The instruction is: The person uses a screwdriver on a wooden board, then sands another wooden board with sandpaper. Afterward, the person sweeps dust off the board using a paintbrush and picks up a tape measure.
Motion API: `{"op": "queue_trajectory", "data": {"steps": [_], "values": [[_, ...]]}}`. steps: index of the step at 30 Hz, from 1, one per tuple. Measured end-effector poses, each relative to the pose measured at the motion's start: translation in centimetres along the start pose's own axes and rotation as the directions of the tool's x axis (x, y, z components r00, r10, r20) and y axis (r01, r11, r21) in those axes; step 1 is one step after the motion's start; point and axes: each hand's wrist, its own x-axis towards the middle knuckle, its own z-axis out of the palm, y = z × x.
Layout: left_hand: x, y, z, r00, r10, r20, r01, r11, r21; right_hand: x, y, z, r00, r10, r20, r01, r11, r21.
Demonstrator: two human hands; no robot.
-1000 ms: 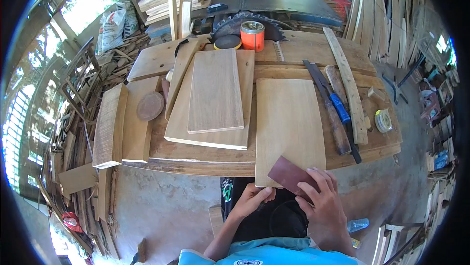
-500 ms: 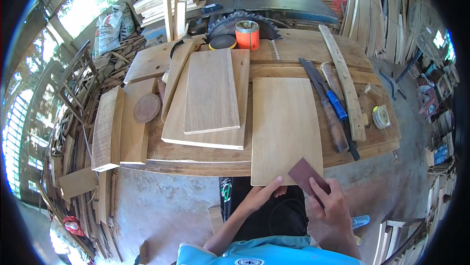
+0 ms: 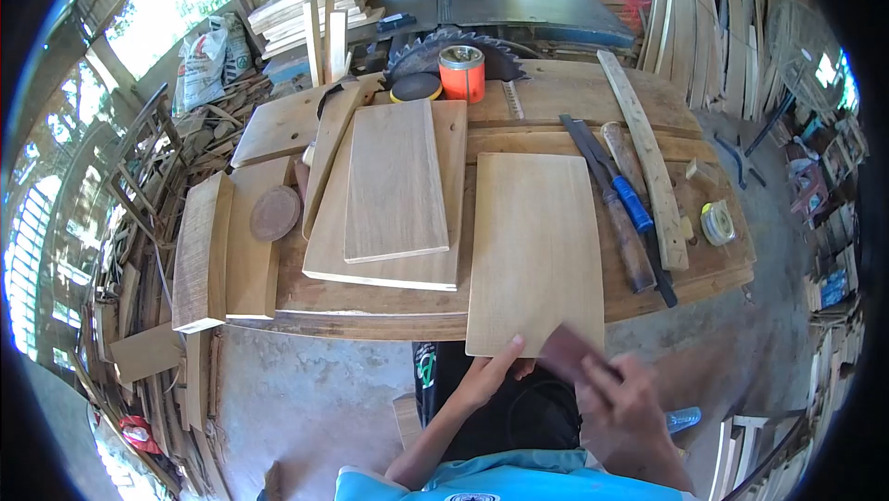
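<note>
A flat rectangular wooden board (image 3: 537, 242) lies on the workbench, its near end jutting over the front edge. My left hand (image 3: 491, 376) grips that near edge, thumb on top and fingers curled beneath. In my right hand (image 3: 625, 394) is a piece of dark red-brown sandpaper (image 3: 568, 353), held at the board's near right corner. Motion blurs the sandpaper and the right hand, so I cannot tell whether the paper presses on the wood.
The workbench (image 3: 370, 320) also bears stacked boards (image 3: 398, 181), a round sanding disc (image 3: 275, 213), an orange can (image 3: 462, 75), files with a blue handle (image 3: 632, 205), a long wood strip (image 3: 648, 158) and a tape roll (image 3: 717, 222). A circular saw blade (image 3: 417, 58) stands behind.
My right hand and the sandpaper have shifted slightly down at the board's near right corner. The left hand keeps its hold, and the whole view has tilted a little.
</note>
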Motion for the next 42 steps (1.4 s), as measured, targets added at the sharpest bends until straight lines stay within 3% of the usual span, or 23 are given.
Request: {"op": "queue_trajectory", "data": {"steps": [3, 4, 6, 7, 9, 11, 13, 15, 17, 19, 21, 22, 26, 27, 29, 30, 32, 34, 35, 37, 38, 41, 42], "values": [[-0.3, -0.1, -0.1, 0.993, -0.030, -0.116, 0.029, 1.000, -0.010, 0.1, 1.0, 0.6, 0.999, 0.011, -0.033, -0.012, 0.999, -0.034], [-0.2, -0.4, -0.6, 0.998, -0.017, -0.067, 0.019, 0.999, 0.035, 0.6, 1.6, 1.2, 0.962, 0.243, -0.124, -0.228, 0.965, 0.126], [-0.3, -0.8, -0.4, 1.000, -0.002, -0.008, 0.003, 0.998, 0.062, 1.2, 2.1, 1.3, 0.956, 0.254, -0.146, -0.246, 0.967, 0.069], [-0.5, -0.8, -0.2, 0.997, 0.024, -0.073, -0.026, 0.999, -0.020, 1.6, 2.1, 1.2, 0.952, 0.252, -0.174, -0.252, 0.967, 0.019], [-1.1, -0.5, -0.2, 0.989, 0.049, -0.138, -0.061, 0.994, -0.088, 1.3, 0.7, 0.8, 0.982, 0.158, -0.101, -0.152, 0.986, 0.067], [-2.3, -0.6, -0.7, 0.937, 0.068, -0.341, -0.101, 0.992, -0.080, 1.0, 0.0, 0.5, 0.987, -0.119, 0.108, 0.094, 0.972, 0.215], [-3.0, -1.7, -1.9, 0.946, 0.055, -0.321, -0.075, 0.996, -0.050, 1.4, 0.9, 0.6, 0.991, -0.080, 0.104, 0.051, 0.967, 0.249], [-3.3, -2.6, -1.8, 0.915, 0.043, -0.400, -0.093, 0.990, -0.107, 1.8, 1.8, 1.1, 0.958, 0.283, 0.053, -0.287, 0.953, 0.101], [-3.6, -2.6, -1.4, 0.894, 0.040, -0.445, -0.114, 0.983, -0.141, 2.1, 1.5, 0.8, 0.970, 0.233, 0.071, -0.239, 0.968, 0.081], [-4.0, -2.7, -1.2, 0.873, 0.036, -0.486, -0.134, 0.976, -0.169, 2.0, 0.0, -0.2, 0.947, -0.117, 0.299, 0.012, 0.943, 0.332], [-4.8, -3.2, -1.5, 0.824, 0.095, -0.558, -0.254, 0.943, -0.215, 1.9, -0.2, -0.7, 0.930, -0.095, 0.354, -0.033, 0.940, 0.340], [-5.3, -3.6, -1.5, 0.803, 0.093, -0.589, -0.250, 0.949, -0.192, 2.1, 0.9, -0.7, 0.946, -0.005, 0.324, -0.089, 0.958, 0.273], [-6.9, -4.3, -1.7, 0.800, 0.033, -0.599, -0.190, 0.961, -0.201, 3.4, 2.0, -0.9, 0.931, 0.285, 0.228, -0.296, 0.955, 0.017], [-7.1, -5.6, -2.5, 0.800, 0.036, -0.599, -0.192, 0.961, -0.199, 3.2, 1.5, -0.4, 0.932, 0.283, 0.226, -0.295, 0.955, 0.018], [-7.6, -8.7, -5.3, 0.958, 0.068, -0.278, -0.150, 0.947, -0.284, 2.5, 0.0, 1.0, 0.952, -0.203, 0.230, 0.090, 0.901, 0.425], [-7.6, -8.1, -5.1, 0.955, 0.073, -0.288, -0.155, 0.949, -0.274, 2.7, -0.9, 0.3, 0.931, -0.229, 0.283, 0.113, 0.920, 0.375], [-7.1, -6.4, -3.7, 0.987, -0.059, -0.153, 0.063, 0.998, 0.024, 3.1, 1.0, 0.4, 0.962, -0.148, 0.231, 0.054, 0.928, 0.368], [-6.9, -5.1, -2.6, 0.980, -0.094, -0.178, 0.088, 0.995, -0.042, 3.3, 2.8, -0.1, 0.981, 0.120, 0.155, -0.155, 0.958, 0.240], [-6.8, -4.9, -2.2, 0.972, -0.126, -0.200, 0.106, 0.989, -0.105, 2.9, 2.6, -0.4, 0.979, 0.125, 0.161, -0.160, 0.960, 0.228], [-6.8, -4.6, -2.6, 0.987, -0.058, -0.149, 0.033, 0.985, -0.167, 2.4, 1.2, -0.5, 0.971, -0.049, 0.233, 0.002, 0.980, 0.199], [-7.1, -4.5, -2.9, 0.994, -0.002, -0.114, -0.023, 0.976, -0.217, 2.3, -0.2, -1.1, 0.931, -0.189, 0.311, 0.089, 0.946, 0.310], [-8.0, -5.0, -3.5, 0.972, -0.031, -0.233, -0.010, 0.985, -0.172, 0.3, 0.0, 0.5, 0.903, -0.265, 0.337, 0.125, 0.915, 0.385], [-8.2, -5.1, -3.9, 0.971, -0.042, -0.237, 0.000, 0.985, -0.171, 1.1, 0.6, -0.1, 0.962, -0.104, 0.254, 0.029, 0.958, 0.285]]}}
